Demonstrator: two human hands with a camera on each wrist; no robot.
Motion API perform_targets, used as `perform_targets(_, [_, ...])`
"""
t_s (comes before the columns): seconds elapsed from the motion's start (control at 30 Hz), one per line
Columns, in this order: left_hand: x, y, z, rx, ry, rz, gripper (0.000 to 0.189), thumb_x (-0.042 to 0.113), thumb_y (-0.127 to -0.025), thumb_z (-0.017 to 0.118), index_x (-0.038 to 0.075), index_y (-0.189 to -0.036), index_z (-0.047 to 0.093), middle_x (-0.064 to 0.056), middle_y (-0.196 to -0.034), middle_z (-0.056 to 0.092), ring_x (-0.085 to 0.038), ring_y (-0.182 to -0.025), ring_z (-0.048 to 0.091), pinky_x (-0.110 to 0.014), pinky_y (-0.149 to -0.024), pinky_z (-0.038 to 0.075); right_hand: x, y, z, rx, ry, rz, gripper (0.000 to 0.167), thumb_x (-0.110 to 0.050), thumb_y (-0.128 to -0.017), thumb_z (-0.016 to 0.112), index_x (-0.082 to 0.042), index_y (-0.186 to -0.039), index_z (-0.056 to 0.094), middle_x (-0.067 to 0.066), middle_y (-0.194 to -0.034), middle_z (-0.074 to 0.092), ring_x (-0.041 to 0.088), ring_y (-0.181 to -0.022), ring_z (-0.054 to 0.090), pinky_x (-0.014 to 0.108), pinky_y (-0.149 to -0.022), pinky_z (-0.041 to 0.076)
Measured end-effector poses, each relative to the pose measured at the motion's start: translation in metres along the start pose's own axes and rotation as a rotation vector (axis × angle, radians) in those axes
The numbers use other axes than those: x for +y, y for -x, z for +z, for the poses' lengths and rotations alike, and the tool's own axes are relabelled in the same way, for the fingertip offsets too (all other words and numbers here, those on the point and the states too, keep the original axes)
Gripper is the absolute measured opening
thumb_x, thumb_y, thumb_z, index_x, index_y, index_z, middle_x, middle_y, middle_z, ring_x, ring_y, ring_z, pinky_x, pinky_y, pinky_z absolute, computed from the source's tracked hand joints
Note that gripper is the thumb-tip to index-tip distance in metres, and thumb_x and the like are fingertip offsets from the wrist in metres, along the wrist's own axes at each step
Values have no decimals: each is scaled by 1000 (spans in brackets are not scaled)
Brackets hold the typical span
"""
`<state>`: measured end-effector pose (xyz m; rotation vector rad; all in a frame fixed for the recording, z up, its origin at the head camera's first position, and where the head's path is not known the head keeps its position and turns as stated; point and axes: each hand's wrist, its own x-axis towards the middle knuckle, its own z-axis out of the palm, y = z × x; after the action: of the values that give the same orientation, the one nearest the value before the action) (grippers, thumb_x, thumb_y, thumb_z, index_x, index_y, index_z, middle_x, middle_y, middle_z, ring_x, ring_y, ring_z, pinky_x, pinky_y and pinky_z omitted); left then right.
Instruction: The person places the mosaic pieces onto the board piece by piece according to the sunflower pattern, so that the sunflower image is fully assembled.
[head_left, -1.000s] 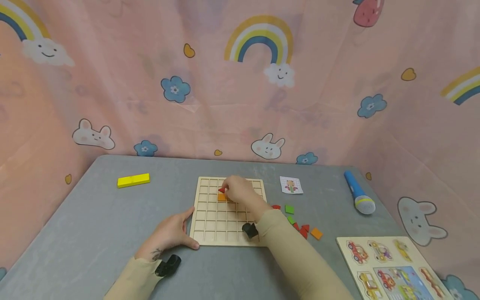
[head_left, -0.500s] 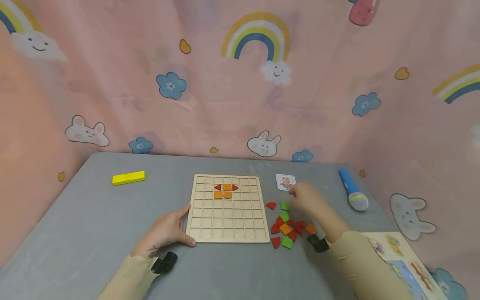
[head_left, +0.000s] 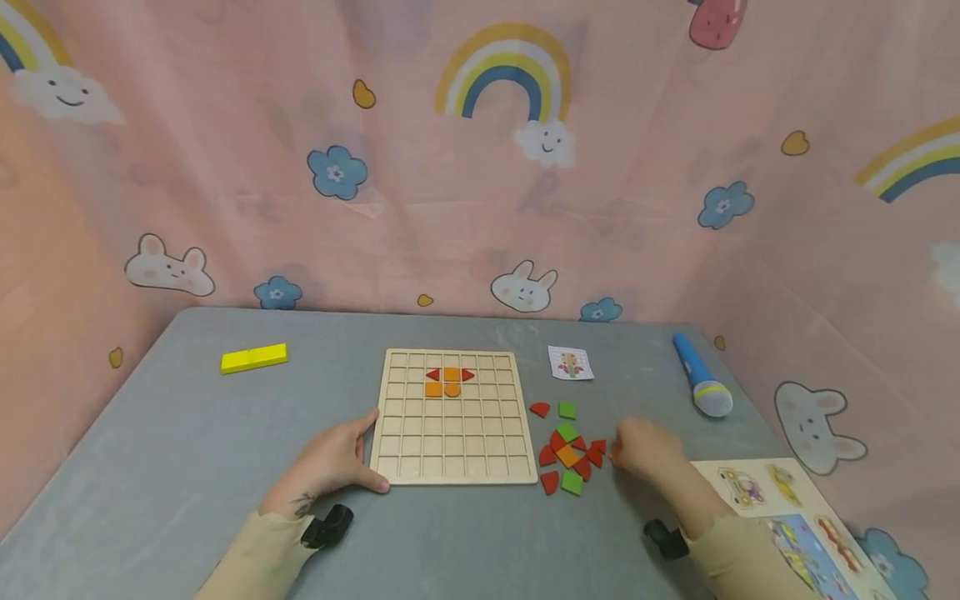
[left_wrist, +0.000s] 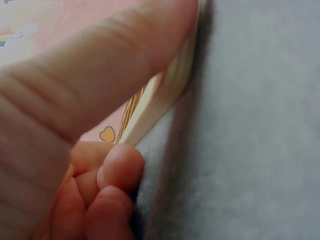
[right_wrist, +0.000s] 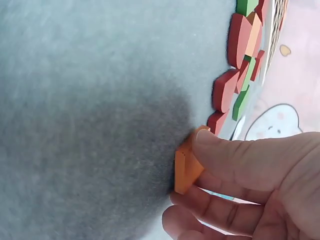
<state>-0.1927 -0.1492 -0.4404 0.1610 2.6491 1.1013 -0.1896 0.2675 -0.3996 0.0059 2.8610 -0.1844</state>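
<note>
A light wooden grid board lies on the grey table. Its lower left corner sits between the thumb and fingers of my left hand, which holds it steady. In the left wrist view, the thumb presses the board's edge while other fingers curl beside it. On the board are orange tiles and two red triangles. My right hand, right of the loose pieces, pinches an orange square tile between thumb and fingers; the tile is tilted, close to the tabletop.
Loose red, green and orange pieces lie right of the board. Behind them is a small pattern card. A blue toy microphone, a picture puzzle board and a yellow bar lie farther out.
My right hand has left the board, where a red triangle now lies in a cell, and moved right past the loose pieces to take an orange square tile. My left hand stays at the board's corner.
</note>
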Motion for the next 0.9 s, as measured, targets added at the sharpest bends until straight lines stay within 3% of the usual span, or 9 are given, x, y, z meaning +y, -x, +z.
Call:
perform_targets(0.23, [-1, 0, 0, 3, 5, -1, 120, 26, -42, 93, 9, -144, 32, -4, -59, 49, -15, -48, 39, -26, -44, 29, -2, -4, -5, -1, -67, 12, 11, -9, -76, 67, -6, -79, 57, 5, -74, 55, 21, -67, 49, 37, -59, 42])
perform_targets(0.4, [-2, 0, 1, 8, 16, -8, 120, 25, -42, 93, 9, -144, 33, -4, -59, 48, -14, -48, 38, -26, -43, 28, -30, -24, -21, 41, -97, -19, 8, -11, -82, 65, -6, -85, 60, 6, -81, 59, 21, -70, 51, 36, -61, 43])
perform_targets(0.7, [-2, 1, 2, 6, 31, -8, 119, 24, -42, 93, 9, -144, 33, -4, -59, 48, -15, -47, 37, -25, -43, 27, -118, -61, -17, 187, -155, -335, 12, -5, -85, 63, -9, -95, 67, 8, -96, 67, 23, -84, 62, 38, -71, 50])
perform_targets(0.9, [-3, 0, 2, 11, 19, 4, 119, 24, -43, 93, 9, -144, 33, -4, -59, 48, -15, -48, 38, -26, -43, 28, -155, -79, -7, 188, -123, -422, 13, -4, -85, 63, -12, -94, 69, 3, -93, 68, 20, -86, 63, 37, -73, 49])
